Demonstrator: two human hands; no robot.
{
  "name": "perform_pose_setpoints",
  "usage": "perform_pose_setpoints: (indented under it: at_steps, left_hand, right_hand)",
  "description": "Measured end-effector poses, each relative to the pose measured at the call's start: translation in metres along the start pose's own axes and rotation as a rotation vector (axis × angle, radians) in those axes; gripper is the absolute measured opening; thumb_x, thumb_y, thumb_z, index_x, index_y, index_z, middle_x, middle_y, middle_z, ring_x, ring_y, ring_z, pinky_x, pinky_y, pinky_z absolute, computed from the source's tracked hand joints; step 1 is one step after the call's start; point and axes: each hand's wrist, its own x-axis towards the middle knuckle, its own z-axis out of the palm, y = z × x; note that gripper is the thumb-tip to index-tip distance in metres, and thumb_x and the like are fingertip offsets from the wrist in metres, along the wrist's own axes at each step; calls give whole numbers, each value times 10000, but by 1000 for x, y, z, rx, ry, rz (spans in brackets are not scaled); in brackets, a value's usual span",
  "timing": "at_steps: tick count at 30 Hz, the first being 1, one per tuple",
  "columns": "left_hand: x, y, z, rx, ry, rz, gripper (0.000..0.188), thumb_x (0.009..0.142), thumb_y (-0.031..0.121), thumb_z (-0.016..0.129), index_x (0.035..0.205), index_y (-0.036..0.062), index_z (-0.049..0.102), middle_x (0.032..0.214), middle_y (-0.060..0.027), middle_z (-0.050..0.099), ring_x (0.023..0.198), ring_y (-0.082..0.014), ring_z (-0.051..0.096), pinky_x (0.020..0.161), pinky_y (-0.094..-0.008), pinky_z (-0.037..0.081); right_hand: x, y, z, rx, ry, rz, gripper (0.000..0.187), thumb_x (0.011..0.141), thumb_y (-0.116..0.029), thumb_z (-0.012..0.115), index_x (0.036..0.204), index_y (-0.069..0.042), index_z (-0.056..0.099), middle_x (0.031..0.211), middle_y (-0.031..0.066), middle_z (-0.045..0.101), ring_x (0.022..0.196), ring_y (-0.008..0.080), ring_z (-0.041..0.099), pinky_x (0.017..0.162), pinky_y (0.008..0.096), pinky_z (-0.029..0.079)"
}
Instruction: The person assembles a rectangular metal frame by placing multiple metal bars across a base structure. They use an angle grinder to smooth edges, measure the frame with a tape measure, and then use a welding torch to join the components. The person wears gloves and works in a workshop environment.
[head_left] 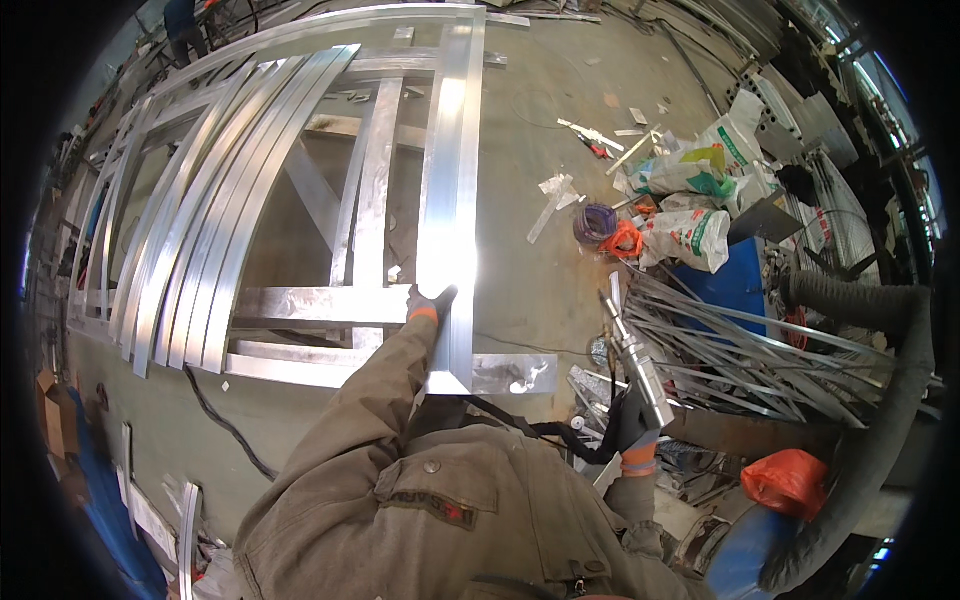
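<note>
My left hand (432,303), in a dark glove with an orange cuff, straddles the left edge of a wide shiny aluminium profile (452,190). Its thumb lies on the top face and its fingers are at the side. This profile lies lengthwise over a welded-looking aluminium frame (375,170). Down at my right side, my right hand (630,425), also gloved, is closed round a silver gun-like tool (640,365) with a long narrow nose pointing away from me. A black cable (570,435) runs beside that hand. The palm side of the grip is hidden.
Several long aluminium strips (240,190) lie across the frame's left part. At right are white sacks (690,235), a purple roll (596,224), a heap of metal offcuts (740,350), a thick grey hose (900,360) and a red bag (785,483). Another person (184,28) stands far left.
</note>
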Motion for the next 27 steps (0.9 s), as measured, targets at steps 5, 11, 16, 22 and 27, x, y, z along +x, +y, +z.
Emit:
perform_pose_setpoints:
  at_steps: [5, 11, 16, 22, 27]
  left_hand:
    - [8, -8, -4, -29, -44, 43, 1389, 647, 739, 905, 1616, -63, 317, 1575, -313, 497, 1443, -414, 532, 1195, -444, 454]
    - [-14, 8, -20, -23, -78, 40, 1436, 623, 749, 915, 1589, -133, 320, 1531, -341, 536, 1423, -416, 552, 1183, -429, 458]
    - [-11, 5, -25, 20, -77, 47, 1410, 633, 778, 886, 1592, -112, 360, 1565, -321, 519, 1455, -414, 528, 1200, -429, 444]
    - [-11, 0, -28, -48, -105, 63, 1351, 643, 762, 887, 1570, -98, 408, 1510, -304, 581, 1413, -405, 570, 1171, -434, 472]
    - [-22, 10, -35, -48, -79, 122, 1164, 724, 688, 869, 1482, -112, 495, 1395, -304, 656, 1290, -396, 656, 1086, -439, 528]
  right_hand:
    - [10, -13, 21, -45, -66, 21, 286, 1073, -218, 624, 890, -6, 681, 743, 23, 641, 684, 135, 601, 597, 363, 453]
    - [31, -13, 47, -69, -107, 71, 242, 1059, -196, 614, 944, 5, 686, 747, 25, 657, 680, 133, 615, 600, 345, 469]
    - [54, -10, 56, -78, -205, 8, 289, 1078, -286, 669, 1022, -7, 716, 792, 18, 678, 694, 117, 628, 606, 319, 495]
    - [81, -6, 57, 66, -280, 133, 205, 1052, -160, 637, 1117, 21, 707, 814, 24, 680, 709, 118, 629, 618, 314, 499]
    - [105, 3, 58, -56, -314, 67, 215, 1062, -167, 642, 1123, 29, 707, 823, 29, 681, 722, 116, 633, 623, 329, 509]
